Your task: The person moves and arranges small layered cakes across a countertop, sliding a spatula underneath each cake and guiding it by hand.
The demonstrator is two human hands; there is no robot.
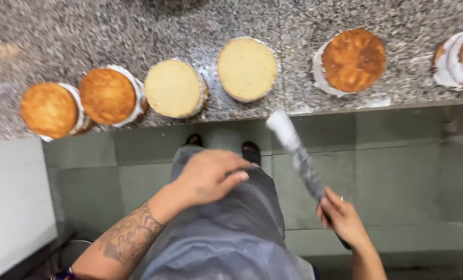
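The person is standing at the edge of a speckled granite tabletop (138, 26), looking down over a grey apron (231, 228). The right hand (343, 218) is gripping the handle of a long spatula (294, 148), its fingers closed around it; the blade is slanting up toward the tabletop's edge and is carrying white cream at its tip, blurred with movement. The left hand (210, 176) is hanging loosely curled over the apron, holding nothing.

Along the tabletop's near edge a row of round layered cakes is sitting: two browned ones (50, 109) (109, 96) touching at the left, two pale ones (174, 88) (247, 67) in the middle, another browned one (353, 59) further right, and one cut off at the frame's edge (462, 54). White cream is showing between their layers.

I'd judge the creaming to be between strokes, the spatula loaded and off the cakes. Carrying it on would call for bringing the blade flat against a cake's side.
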